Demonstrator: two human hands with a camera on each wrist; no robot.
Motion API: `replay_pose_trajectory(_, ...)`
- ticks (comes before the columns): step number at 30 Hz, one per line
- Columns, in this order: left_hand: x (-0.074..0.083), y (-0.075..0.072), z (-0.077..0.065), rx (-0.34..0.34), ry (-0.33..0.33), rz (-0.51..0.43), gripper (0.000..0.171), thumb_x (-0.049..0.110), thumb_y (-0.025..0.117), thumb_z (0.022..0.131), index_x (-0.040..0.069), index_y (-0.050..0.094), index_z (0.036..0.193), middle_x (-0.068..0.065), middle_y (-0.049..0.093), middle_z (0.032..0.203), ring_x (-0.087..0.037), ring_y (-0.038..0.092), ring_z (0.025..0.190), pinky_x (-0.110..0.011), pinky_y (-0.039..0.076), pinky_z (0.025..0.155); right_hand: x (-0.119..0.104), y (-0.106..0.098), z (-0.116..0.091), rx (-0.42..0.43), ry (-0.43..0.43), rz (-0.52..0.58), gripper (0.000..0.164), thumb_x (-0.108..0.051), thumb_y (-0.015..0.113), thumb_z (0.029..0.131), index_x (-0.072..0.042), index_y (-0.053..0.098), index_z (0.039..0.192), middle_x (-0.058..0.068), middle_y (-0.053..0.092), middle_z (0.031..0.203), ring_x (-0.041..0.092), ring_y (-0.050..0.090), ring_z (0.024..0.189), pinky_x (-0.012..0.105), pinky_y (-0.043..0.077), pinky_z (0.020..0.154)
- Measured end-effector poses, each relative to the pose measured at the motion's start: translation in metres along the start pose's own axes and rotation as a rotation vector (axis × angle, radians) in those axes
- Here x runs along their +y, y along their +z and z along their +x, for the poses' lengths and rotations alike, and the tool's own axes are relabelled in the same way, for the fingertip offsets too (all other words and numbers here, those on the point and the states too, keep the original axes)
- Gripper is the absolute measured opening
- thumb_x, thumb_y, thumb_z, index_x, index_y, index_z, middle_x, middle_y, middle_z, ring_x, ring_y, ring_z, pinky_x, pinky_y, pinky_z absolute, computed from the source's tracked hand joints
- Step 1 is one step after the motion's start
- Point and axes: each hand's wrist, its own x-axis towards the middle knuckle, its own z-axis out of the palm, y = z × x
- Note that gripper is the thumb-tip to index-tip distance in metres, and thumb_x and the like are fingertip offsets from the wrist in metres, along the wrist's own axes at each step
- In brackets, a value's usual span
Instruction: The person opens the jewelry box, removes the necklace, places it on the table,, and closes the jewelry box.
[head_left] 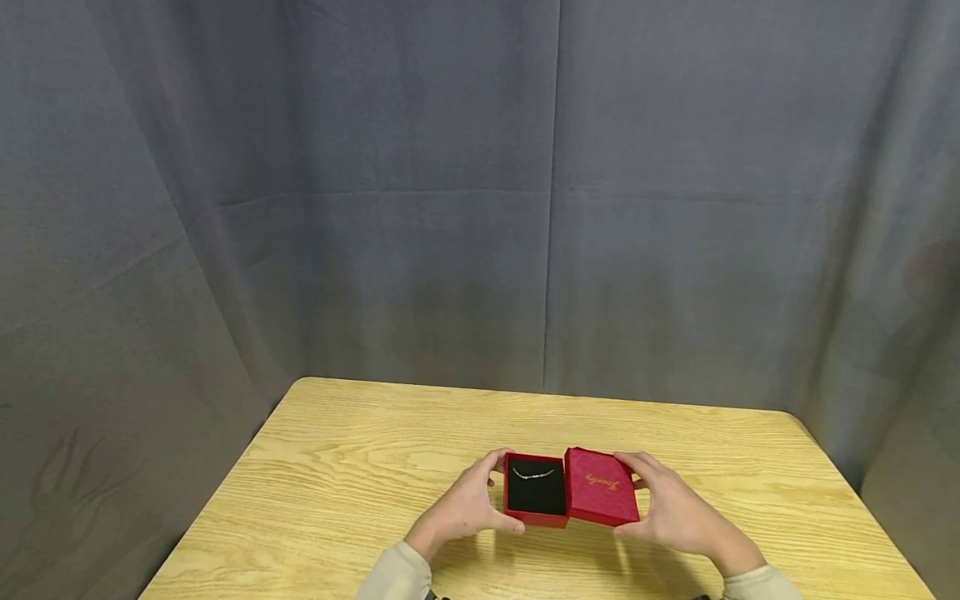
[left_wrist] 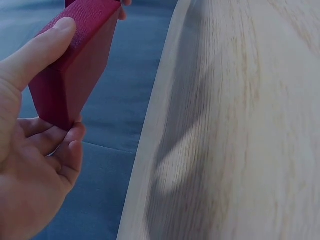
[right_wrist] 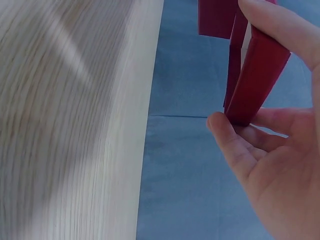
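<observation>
My left hand [head_left: 471, 502] grips the base of a red jewelry box [head_left: 536, 520] by its near and far sides. Black padding [head_left: 536, 493] fills the base, and a thin silver chain [head_left: 534, 476] lies curved across it. With my right hand [head_left: 675, 510] I hold the red lid [head_left: 602, 500], thumb on the near side and fingers on the far side. Gold lettering shows on the lid's top. Base and lid are side by side, the lid slightly tilted. In the left wrist view, the thumb presses the red base [left_wrist: 82, 75]; the right wrist view shows the lid [right_wrist: 257, 75] pinched.
Both hands are above a light wood table [head_left: 360, 467], which carries their shadows. Grey-blue curtains [head_left: 420, 208] hang behind the table and along its sides. The table's far edge runs close behind the box.
</observation>
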Motion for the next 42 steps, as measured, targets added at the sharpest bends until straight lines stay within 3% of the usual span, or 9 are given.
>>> replay_pose_trajectory(11, 0.0, -0.004, -0.004, 0.025, -0.061, 0.028, 0.096, 0.025, 0.09, 0.061, 0.011, 0.038, 0.141, 0.002, 0.049, 0.122, -0.026, 0.044, 0.116, -0.042, 0.038, 0.096, 0.009, -0.004, -0.009, 0.028, -0.042, -0.066, 0.087, -0.024, 0.088, 0.061, 0.006, 0.045, 0.131, 0.007, 0.053, 0.121, 0.019, 0.06, 0.093, 0.038, 0.051, 0.079)
replay_pose_trajectory(21, -0.004, -0.01, -0.006, 0.033, -0.093, 0.037, 0.096, 0.024, 0.09, 0.061, 0.01, 0.038, 0.141, -0.003, 0.048, 0.126, -0.026, 0.042, 0.12, -0.052, 0.033, 0.1, 0.023, -0.008, -0.018, 0.0, -0.023, -0.08, 0.087, -0.022, 0.088, 0.061, 0.007, 0.044, 0.13, 0.005, 0.052, 0.119, 0.02, 0.059, 0.095, 0.034, 0.051, 0.08)
replay_pose_trajectory(42, -0.014, -0.016, -0.011, 0.027, -0.131, 0.096, 0.099, 0.025, 0.09, 0.062, 0.004, 0.036, 0.142, -0.008, 0.048, 0.129, -0.028, 0.04, 0.122, -0.051, 0.034, 0.1, 0.05, -0.02, -0.029, -0.035, 0.013, -0.115, 0.087, -0.031, 0.087, 0.062, 0.009, 0.046, 0.127, 0.007, 0.054, 0.115, 0.021, 0.057, 0.097, 0.032, 0.052, 0.079)
